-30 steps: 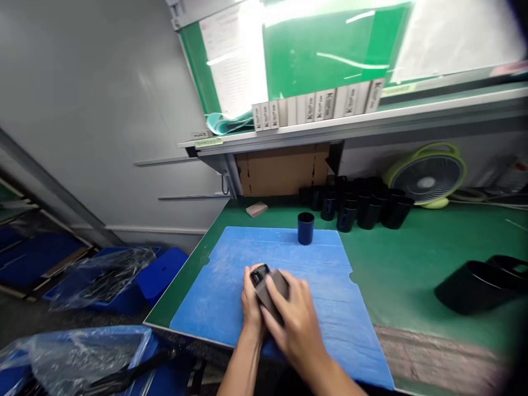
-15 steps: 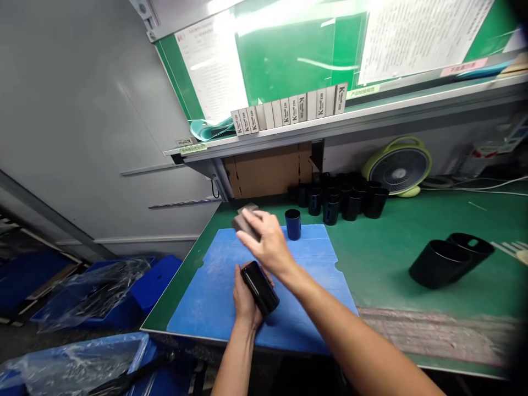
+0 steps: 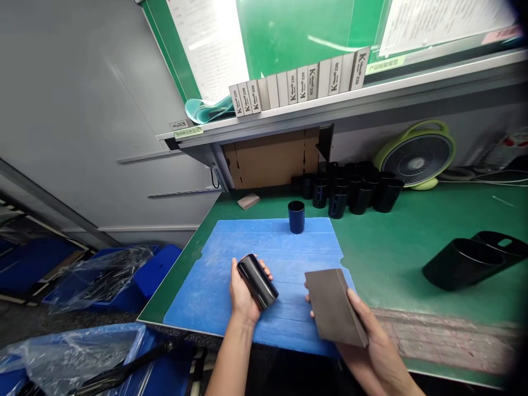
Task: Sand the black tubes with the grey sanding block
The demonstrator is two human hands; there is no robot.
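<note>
My left hand (image 3: 243,291) holds a glossy black cylindrical cup (image 3: 258,281) tilted across its palm, over the near part of a blue mat (image 3: 206,297). My right hand (image 3: 367,344) grips a flat grey-brown abrasive pad (image 3: 333,308) at the mat's right edge, with the thumb on its face and fingertips showing behind it. The pad is apart from the black cup. A dark blue cup (image 3: 296,217) stands upright near the far edge of the mat, beyond both hands.
Several black cups (image 3: 361,198) stand in a cluster on the green bench (image 3: 391,247) behind the mat. Two larger black cups (image 3: 462,264) lie to the right. A beige block (image 3: 248,201) and a fan (image 3: 416,159) sit at the back. Blue crates with plastic sheeting lie below left.
The right hand has taken the pad off the black cup, swung it toward the back, and brought it down to the mat's right edge. The left hand still holds the cup.
</note>
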